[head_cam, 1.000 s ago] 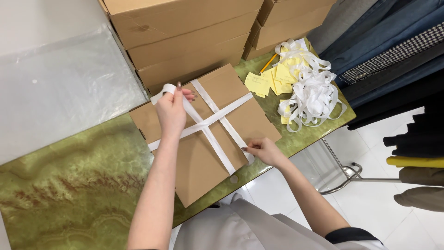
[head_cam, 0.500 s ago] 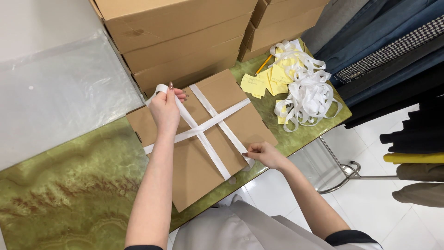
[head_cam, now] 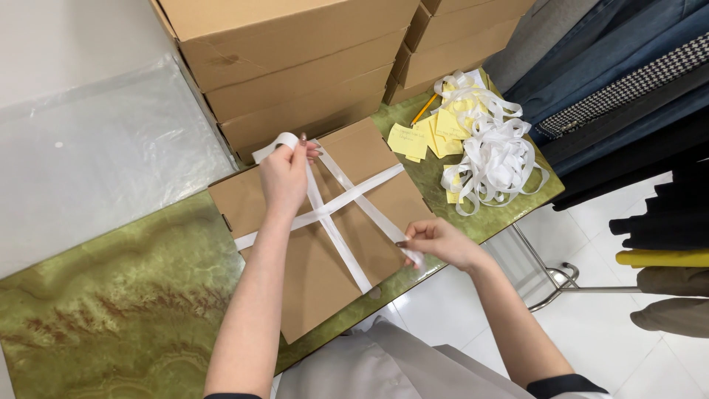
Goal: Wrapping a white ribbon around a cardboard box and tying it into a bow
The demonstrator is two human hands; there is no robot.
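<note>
A green marbled table (head_cam: 111, 310) stands on a white tiled floor (head_cam: 591, 347), with dark clothes (head_cam: 628, 89) hanging alongside.

single head-worn view, looking steeply down, close over green table (head_cam: 111, 310), racks at right edge

Support surface: green marbled table (head_cam: 111, 295). Lying directly on it are a flat brown cardboard box (head_cam: 310, 273) crossed by white strap, stacked cardboard boxes (head_cam: 295, 66), yellow paper notes (head_cam: 413, 140), a loose white strap pile (head_cam: 495, 155) and a clear plastic sheet (head_cam: 103, 148).
</note>
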